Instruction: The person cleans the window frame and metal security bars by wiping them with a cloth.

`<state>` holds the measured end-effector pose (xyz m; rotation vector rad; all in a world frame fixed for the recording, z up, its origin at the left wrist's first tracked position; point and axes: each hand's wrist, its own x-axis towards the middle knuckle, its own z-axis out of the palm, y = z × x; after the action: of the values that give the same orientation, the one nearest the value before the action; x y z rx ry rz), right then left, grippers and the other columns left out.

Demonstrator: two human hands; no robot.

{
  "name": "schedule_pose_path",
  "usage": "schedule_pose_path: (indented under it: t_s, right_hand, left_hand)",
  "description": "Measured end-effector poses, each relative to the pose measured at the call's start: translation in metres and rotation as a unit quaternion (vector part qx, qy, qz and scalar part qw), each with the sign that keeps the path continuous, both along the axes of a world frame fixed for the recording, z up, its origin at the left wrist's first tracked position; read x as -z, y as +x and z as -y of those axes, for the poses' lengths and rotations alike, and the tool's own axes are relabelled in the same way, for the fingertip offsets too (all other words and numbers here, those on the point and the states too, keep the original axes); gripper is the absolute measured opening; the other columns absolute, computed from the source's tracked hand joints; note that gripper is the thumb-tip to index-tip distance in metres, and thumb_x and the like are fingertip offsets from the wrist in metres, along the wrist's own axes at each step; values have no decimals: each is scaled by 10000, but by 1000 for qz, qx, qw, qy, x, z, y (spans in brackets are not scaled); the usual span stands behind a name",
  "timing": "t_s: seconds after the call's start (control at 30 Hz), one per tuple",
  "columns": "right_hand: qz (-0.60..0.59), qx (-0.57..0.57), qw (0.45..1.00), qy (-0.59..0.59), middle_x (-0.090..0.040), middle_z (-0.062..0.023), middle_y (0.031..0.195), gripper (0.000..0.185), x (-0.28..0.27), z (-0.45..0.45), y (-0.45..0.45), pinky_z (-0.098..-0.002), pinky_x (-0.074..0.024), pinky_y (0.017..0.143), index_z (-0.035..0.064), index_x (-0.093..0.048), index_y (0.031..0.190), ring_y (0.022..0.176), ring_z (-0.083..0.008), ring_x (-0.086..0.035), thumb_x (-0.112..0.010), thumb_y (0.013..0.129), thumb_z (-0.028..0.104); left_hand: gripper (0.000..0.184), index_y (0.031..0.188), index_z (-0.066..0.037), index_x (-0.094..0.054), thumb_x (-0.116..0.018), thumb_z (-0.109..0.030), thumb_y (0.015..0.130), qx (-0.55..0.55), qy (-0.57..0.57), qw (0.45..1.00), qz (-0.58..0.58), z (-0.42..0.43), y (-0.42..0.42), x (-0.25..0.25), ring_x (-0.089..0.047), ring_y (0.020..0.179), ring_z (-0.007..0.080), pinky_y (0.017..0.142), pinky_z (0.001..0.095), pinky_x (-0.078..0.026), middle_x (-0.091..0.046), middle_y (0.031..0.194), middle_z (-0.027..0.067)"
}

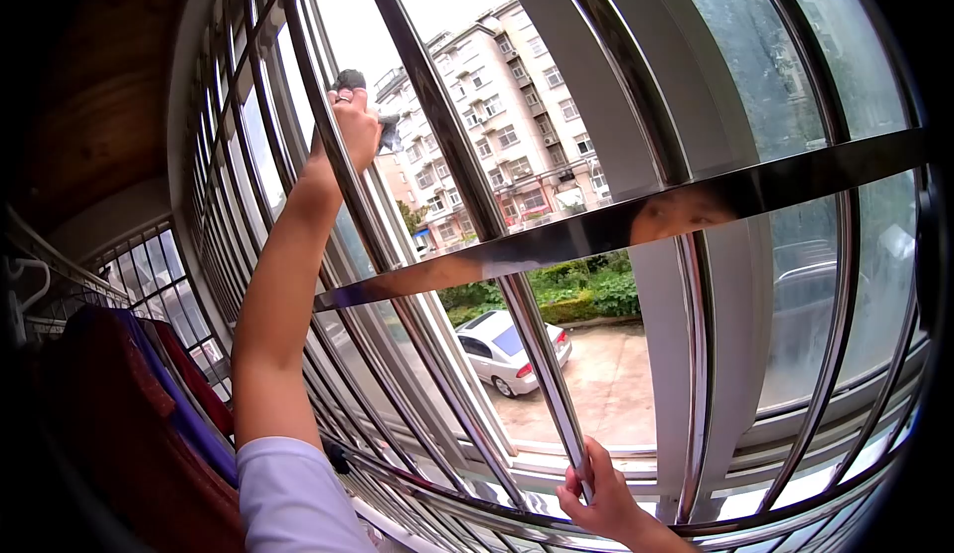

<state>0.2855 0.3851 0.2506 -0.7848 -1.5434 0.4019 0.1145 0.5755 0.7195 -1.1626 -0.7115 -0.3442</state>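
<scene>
White sleeve (296,493) nearest, our left grip (358,128) reaches through steel bars (452,146), curled around dark cloth (351,79); our right grip (600,493) clasps one bar (541,374), probably for balance.

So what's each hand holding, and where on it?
Left hand: what looks like a dark cloth, bunched, apparently by its middle. Right hand: a metal bar, gripped near its lower end.

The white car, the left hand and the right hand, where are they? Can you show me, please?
White car (509,341): head view, on its rear window.
Left hand (360,128): head view, on the back of the hand.
Right hand (603,500): head view, on the middle of the hand.
</scene>
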Motion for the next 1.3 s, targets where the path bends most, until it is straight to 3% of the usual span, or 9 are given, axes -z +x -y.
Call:
schedule_pose_path:
  t_s: [0.3,0.37,0.43,0.63,0.87,1.0,1.13,1.23,1.3]
  right_hand:
    - [-11,-43,999,-31,-537,-61,805,742,-6,5,4,-265,-480,604,2,-215,1380,653,-115,-545,-657,787,53]
    - [-45,-33,998,11,-521,-60,790,686,-1,-1,-4,-266,-464,574,5,-258,1375,642,-127,-528,-632,800,31]
    - [-80,-21,995,52,-505,-59,774,635,4,-4,-7,-267,-448,543,9,-301,1370,631,-138,-510,-607,814,9]
    - [-42,0,999,23,-530,-100,798,701,10,-4,-6,-315,-487,580,8,-236,1400,649,-196,-553,-616,812,41]
    - [-49,-6,999,-14,-534,-95,793,661,8,-1,-7,-323,-484,589,-6,-265,1355,641,-186,-569,-634,808,37]
    - [-48,-5,999,-15,-498,-90,790,661,7,1,-7,-319,-475,592,-1,-265,1356,633,-182,-543,-636,808,28]
    - [-45,-5,999,-2,-497,-84,786,662,9,-1,-7,-318,-475,584,11,-270,1358,637,-179,-547,-638,809,28]
    - [-51,-6,999,7,-518,-85,799,690,15,-2,-8,-304,-475,583,17,-260,1389,646,-168,-547,-636,810,25]
    - [-53,-9,999,7,-520,-83,781,688,14,-2,-7,-302,-477,589,14,-261,1387,649,-166,-545,-633,808,19]
  left_hand:
    - [370,1096,-55,-644,-672,-254,785,3,-209,978,-9,50,-15,95,-514,1201,279,1028,421,-365,-563,1240,169]
    - [333,1080,-83,-657,-682,-200,770,125,-203,970,-40,41,-30,91,-517,1200,246,1056,436,-349,-577,1234,110]
    - [300,1017,-109,-679,-702,-160,722,147,-154,976,-41,30,-31,72,-543,1158,216,960,385,-443,-619,1169,63]
    - [213,1009,-84,-689,-604,-96,814,169,-10,985,13,-1,-20,-25,-553,1151,235,982,376,-440,-612,1185,85]
    - [366,1220,-12,-575,-482,33,869,231,113,963,75,-33,-16,-121,-464,1225,330,1053,395,-368,-520,1276,156]
    - [409,1180,-10,-610,-561,-199,821,147,49,974,166,-50,-3,-131,-322,1320,392,1130,408,-211,-446,1367,188]
    - [355,1116,-3,-638,-536,-156,812,89,92,982,137,-48,0,-136,-428,1246,383,1072,402,-321,-525,1254,179]
    - [179,895,8,-649,-523,-88,813,102,77,988,88,-39,-2,-117,-554,1066,338,923,407,-452,-590,1043,160]
    - [237,980,-8,-660,-470,-66,852,29,67,994,77,-20,-1,-90,-558,1075,244,937,339,-450,-604,1050,127]
